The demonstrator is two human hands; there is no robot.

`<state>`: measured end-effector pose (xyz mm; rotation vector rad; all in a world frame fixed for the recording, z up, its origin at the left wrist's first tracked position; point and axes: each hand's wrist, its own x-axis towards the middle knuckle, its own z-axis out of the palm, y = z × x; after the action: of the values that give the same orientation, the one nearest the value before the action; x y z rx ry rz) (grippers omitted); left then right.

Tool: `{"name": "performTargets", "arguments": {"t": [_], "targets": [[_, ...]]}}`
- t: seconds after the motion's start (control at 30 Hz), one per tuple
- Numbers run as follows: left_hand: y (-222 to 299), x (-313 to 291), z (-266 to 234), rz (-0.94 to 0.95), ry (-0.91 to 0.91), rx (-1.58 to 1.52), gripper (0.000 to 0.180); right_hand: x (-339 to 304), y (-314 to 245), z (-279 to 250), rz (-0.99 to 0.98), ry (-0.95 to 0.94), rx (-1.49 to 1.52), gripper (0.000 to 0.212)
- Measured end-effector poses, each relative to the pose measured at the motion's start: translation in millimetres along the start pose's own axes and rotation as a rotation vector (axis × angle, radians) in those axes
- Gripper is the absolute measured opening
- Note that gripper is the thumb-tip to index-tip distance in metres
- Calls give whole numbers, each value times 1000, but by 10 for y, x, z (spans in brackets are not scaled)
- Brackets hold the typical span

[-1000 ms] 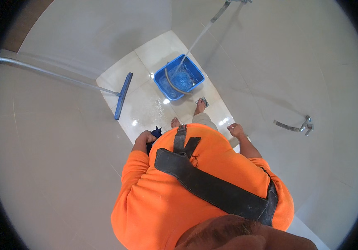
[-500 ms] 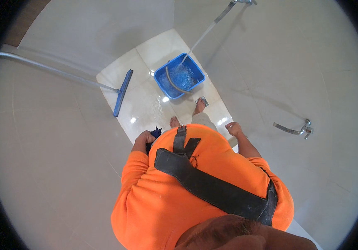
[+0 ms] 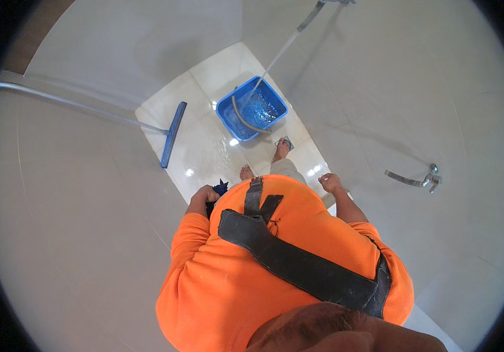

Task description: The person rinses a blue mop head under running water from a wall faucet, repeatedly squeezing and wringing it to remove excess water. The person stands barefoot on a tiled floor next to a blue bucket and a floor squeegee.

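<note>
Down at my left side, my left hand (image 3: 205,195) is closed around a bunched dark blue cloth (image 3: 220,188); the rest of the cloth is hidden by my hand and my orange top. Out to the right, my right hand (image 3: 330,182) hangs with its fingers curled in, and nothing shows in them. In front of my feet a blue bucket (image 3: 273,92) with a grey handle stands on the tiles. A stream of water (image 3: 278,56) pours into it from a spout (image 3: 310,16) at the top, and the water inside ripples.
A floor squeegee (image 3: 173,136) with a blue head and long metal pole leans against the left wall. On the right wall is a second tap (image 3: 428,179) with a curved spout. My bare right foot (image 3: 282,149) is by a floor drain (image 3: 287,142). Wet pale tiles (image 3: 205,155) shine.
Water keeps running into the bucket, its surface shifting. The view has tilted very slightly; both hands stay where they were.
</note>
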<state>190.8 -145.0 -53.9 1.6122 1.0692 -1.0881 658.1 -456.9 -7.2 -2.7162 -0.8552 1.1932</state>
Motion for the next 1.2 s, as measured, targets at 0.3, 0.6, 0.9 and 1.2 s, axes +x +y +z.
{"name": "performTargets", "arguments": {"t": [0.3, 0.6, 0.9, 1.2], "targets": [[-235, 205, 85, -25, -27, 55, 73, 42, -207, -82, 5, -76, -86, 44], [-195, 184, 73, -43, -64, 31, 69, 4, -282, -211, -50, 6, -50, 40], [60, -89, 2, -24, -3, 7, 68, 83, -170, -177, -31, -3, -36, 38], [-6, -17, 52, -41, 15, -7, 71, 74, -150, -97, -1, -35, -4, 39]]}}
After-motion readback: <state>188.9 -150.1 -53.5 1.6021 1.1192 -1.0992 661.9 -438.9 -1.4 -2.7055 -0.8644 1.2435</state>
